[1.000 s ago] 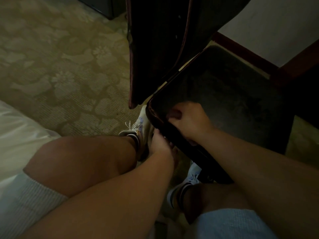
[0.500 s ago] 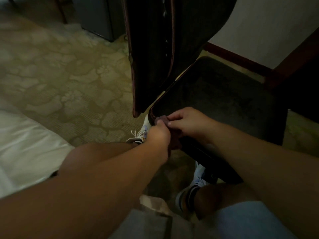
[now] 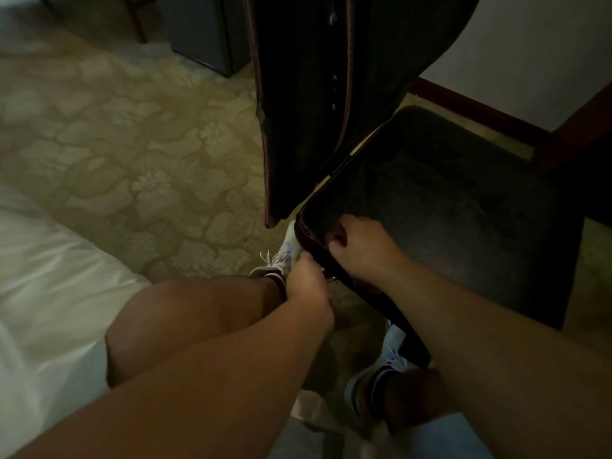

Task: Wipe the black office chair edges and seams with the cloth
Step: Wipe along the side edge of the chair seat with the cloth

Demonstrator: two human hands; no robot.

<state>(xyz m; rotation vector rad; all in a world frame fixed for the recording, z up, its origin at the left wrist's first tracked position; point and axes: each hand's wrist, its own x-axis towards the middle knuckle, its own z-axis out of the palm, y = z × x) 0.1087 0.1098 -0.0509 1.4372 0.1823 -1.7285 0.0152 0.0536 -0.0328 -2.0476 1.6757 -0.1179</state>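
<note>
My left hand (image 3: pixel 306 279) sits at 6 o'clock from the seat corner, below the rim, fingers curled in toward the underside of the chair seat (image 3: pixel 463 220). Whether this grip holds anything cannot be determined; the fingertips are hidden behind the edge.

My right hand (image 3: pixel 359 250) rests on top of the same corner, just beside the left hand, at roughly 2 o'clock from it. Its fingers are curled, knuckles up, pressing toward the rim. The cloth is not distinguishable in this dim light; a dark fold under the curled fingers may be it, but I cannot confirm.

Handling judgement: the seat pad looks like soft upholstery over a stiff frame, so it should give slightly under pressure while the piped rim (image 3: pixel 303 233) stays firm. The rim is the correct place to take hold: pinch it top and bottom, and run along the seam. A cloth is light and limp; it needs bunching inside the grip or it will slip out.

Farther off, at 12 o'clock, the chair back (image 3: pixel 298 111) hangs upright, its reddish edge seam running vertically. The chair stands on patterned carpet (image 3: pixel 132 154).
</note>
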